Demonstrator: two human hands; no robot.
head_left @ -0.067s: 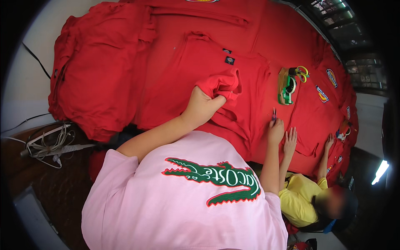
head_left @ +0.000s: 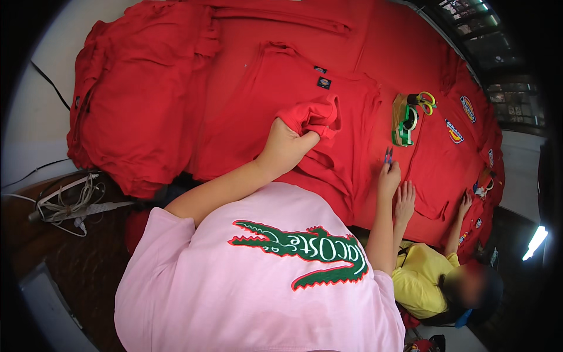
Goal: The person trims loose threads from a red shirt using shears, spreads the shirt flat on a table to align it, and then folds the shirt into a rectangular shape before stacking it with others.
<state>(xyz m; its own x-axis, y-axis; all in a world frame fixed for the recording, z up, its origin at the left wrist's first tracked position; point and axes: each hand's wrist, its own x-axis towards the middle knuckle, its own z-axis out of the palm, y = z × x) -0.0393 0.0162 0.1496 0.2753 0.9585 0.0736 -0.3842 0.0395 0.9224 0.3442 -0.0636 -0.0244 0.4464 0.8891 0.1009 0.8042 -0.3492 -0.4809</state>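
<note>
My left hand [head_left: 285,148] is closed on a bunched edge of a red shirt [head_left: 246,126], with the gathered cloth standing up over thumb and fingers. This shirt lies spread on the table in front of me, its dark neck label toward the far side. Off to the right, my right hand [head_left: 389,175] grips small thread snips [head_left: 388,155], dark blue with the blades pointing away from me. The snips are apart from the shirt, just beyond its right edge. Part of the left fingers is hidden by the folded cloth.
A heap of red garments [head_left: 138,100] lies at the left. Beyond my right hand stand a green tape dispenser [head_left: 404,126] and yellow-handled scissors [head_left: 427,102]. A co-worker in a yellow shirt [head_left: 425,278] rests a hand [head_left: 405,202] close to my right wrist. Coiled cables [head_left: 70,199] hang at lower left.
My right hand has shifted slightly away from me, and the snips show more of their two blades. The co-worker's nearer hand has slid a little back. My left hand stays nearly still.
</note>
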